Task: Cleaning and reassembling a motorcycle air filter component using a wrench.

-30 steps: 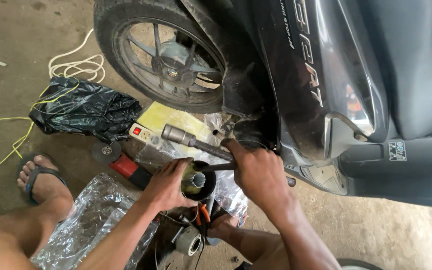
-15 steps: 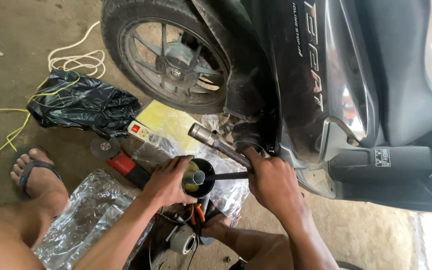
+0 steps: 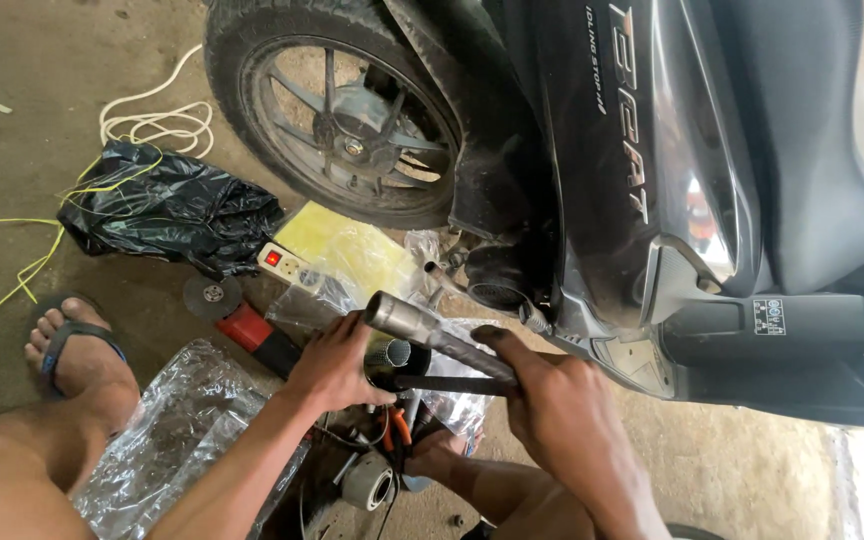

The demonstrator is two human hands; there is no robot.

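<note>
My left hand point(image 3: 332, 362) grips a short black tube with a perforated metal core point(image 3: 392, 358), held with its open end facing up. My right hand point(image 3: 542, 395) holds a thin dark rod point(image 3: 452, 383) that lies across the tube's mouth, and its fingers also rest against a grey metal pipe point(image 3: 432, 330) slanting up to the left. Both hands are low beside a black scooter point(image 3: 652, 180), just below its underside near the exhaust outlet point(image 3: 497, 280).
The scooter's rear wheel point(image 3: 342, 110) is above the hands. On the concrete floor lie a black plastic bag point(image 3: 167, 210), a white power strip point(image 3: 282, 262), a red angle grinder point(image 3: 247, 325), clear plastic sheeting point(image 3: 167, 430), yellow and white cords point(image 3: 147, 120), pliers point(image 3: 397, 425). My sandalled foot point(image 3: 77, 350) is left.
The view has shifted so the scooter and wheel sit further right. Both hands stay on the tube, rod and pipe, now slightly lower and more central.
</note>
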